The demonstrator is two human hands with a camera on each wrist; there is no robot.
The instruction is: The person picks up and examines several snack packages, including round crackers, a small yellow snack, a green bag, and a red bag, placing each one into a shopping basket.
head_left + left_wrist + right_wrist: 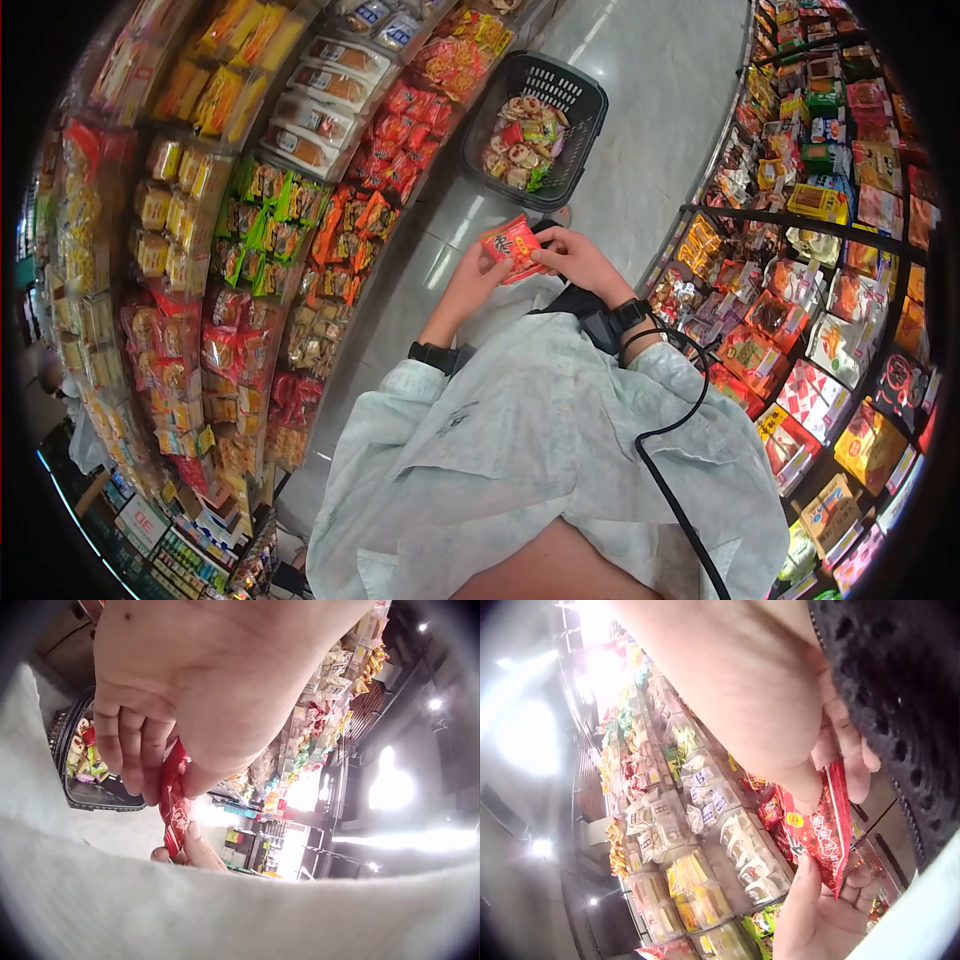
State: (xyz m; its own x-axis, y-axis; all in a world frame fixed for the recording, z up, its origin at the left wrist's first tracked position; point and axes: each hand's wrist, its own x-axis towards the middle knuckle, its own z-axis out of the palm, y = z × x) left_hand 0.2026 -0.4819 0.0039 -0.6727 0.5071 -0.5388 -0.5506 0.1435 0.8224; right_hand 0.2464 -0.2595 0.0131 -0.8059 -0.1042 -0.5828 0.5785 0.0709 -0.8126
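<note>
A small red snack packet point(511, 250) with yellow and dark lettering is held up in front of the body. My left hand point(474, 279) pinches its left side, thumb on the printed face. On the packet's other side, my right hand point(582, 262) grips the edge between thumb and fingers. In the left wrist view the red packet point(175, 799) shows edge-on between both hands. The right wrist view shows the packet's printed face point(821, 829). Beyond the hands, a dark plastic basket point(590, 120) stands on the floor with several wrapped snacks point(522, 148) inside.
Tiered shelf bins on the left hold red snack packets point(405, 135), green packets point(268, 215) and white trays point(335, 80). Racks of bagged snacks point(770, 330) line the right. Grey tiled floor point(640, 110) runs between them. A black cable point(665, 440) hangs from the right wrist.
</note>
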